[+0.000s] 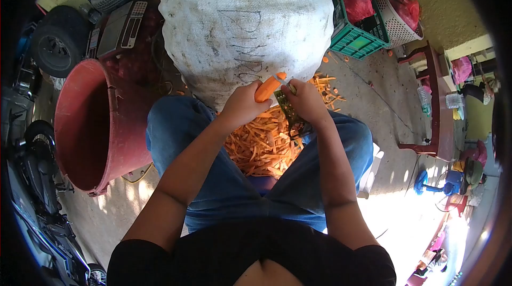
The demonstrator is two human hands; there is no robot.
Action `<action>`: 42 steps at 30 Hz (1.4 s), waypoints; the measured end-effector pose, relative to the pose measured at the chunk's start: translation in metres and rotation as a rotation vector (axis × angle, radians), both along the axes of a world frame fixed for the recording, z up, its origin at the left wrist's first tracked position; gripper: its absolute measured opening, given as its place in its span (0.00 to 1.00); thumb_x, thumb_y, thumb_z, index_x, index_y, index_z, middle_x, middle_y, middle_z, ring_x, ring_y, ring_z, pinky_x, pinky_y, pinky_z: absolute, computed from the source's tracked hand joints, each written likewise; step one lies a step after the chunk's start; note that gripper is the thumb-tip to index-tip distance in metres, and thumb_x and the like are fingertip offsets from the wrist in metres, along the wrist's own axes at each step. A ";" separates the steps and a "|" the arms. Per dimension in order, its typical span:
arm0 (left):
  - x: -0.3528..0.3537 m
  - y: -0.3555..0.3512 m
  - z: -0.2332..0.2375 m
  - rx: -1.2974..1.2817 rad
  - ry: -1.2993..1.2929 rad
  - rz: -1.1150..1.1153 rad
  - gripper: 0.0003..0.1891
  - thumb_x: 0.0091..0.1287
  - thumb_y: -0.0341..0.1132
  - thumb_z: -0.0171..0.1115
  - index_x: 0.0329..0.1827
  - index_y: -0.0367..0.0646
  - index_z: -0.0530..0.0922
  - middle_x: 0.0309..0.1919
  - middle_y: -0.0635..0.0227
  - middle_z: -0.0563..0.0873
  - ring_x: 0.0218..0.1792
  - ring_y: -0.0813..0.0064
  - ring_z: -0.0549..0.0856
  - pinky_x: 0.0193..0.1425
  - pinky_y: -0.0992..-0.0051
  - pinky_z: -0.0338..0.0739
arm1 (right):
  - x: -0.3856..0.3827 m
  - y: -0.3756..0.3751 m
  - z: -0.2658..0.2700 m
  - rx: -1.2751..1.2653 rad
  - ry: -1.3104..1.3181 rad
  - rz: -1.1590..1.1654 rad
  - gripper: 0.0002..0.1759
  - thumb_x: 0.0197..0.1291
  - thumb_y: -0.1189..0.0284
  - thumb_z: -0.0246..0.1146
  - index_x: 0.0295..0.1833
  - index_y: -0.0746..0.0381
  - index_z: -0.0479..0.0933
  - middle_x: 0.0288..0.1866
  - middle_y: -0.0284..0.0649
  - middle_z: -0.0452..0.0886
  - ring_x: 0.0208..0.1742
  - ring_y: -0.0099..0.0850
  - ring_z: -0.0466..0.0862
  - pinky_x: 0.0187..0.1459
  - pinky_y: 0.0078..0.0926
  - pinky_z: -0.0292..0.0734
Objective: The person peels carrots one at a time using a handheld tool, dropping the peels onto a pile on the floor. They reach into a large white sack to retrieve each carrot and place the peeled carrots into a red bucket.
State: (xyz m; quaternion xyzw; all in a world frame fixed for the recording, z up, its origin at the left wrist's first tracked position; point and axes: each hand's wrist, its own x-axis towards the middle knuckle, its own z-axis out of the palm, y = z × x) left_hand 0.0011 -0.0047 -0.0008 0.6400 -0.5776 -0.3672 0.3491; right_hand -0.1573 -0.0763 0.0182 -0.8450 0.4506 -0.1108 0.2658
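My left hand (244, 103) is wrapped round an orange carrot (266, 90), whose tip points up and right. My right hand (305, 103) is closed beside it on a small tool with a light-coloured blade (284, 84), near the carrot's tip; its handle is mostly hidden by the fingers. Just below and between the hands is a dark, patterned flat object (287, 107); I cannot make out what it is. Many orange carrot strips (261, 144) lie heaped between my knees, under both hands.
A large white sack (245, 25) stands right in front. On the left is a big red tub (128, 121), with a wheel (56, 46) behind it. A green crate (357, 43) and a white basket (392, 25) are at the upper right, beside a reddish wooden frame (438, 110).
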 end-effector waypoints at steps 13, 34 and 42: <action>0.008 0.030 0.041 -0.105 0.465 -0.499 0.13 0.47 0.35 0.62 0.31 0.39 0.70 0.21 0.68 0.75 0.23 0.74 0.75 0.29 0.76 0.68 | 0.003 -0.012 -0.045 0.015 -0.022 -0.120 0.18 0.53 0.62 0.51 0.28 0.69 0.71 0.24 0.53 0.74 0.30 0.50 0.74 0.32 0.41 0.67; 0.032 0.008 0.032 -0.063 0.783 0.009 0.15 0.52 0.30 0.58 0.43 0.37 0.70 0.36 0.66 0.76 0.37 0.79 0.75 0.42 0.79 0.70 | 0.023 -0.004 -0.033 1.075 -0.984 -0.251 0.13 0.55 0.68 0.55 0.39 0.68 0.70 0.32 0.37 0.75 0.30 0.22 0.76 0.31 0.17 0.71; 0.047 0.001 0.032 0.165 0.356 -0.180 0.19 0.45 0.28 0.65 0.40 0.35 0.71 0.32 0.68 0.78 0.34 0.81 0.76 0.39 0.82 0.71 | 0.007 -0.006 -0.015 0.838 -0.957 -0.434 0.13 0.55 0.66 0.55 0.29 0.66 0.72 0.22 0.33 0.73 0.23 0.19 0.71 0.24 0.17 0.64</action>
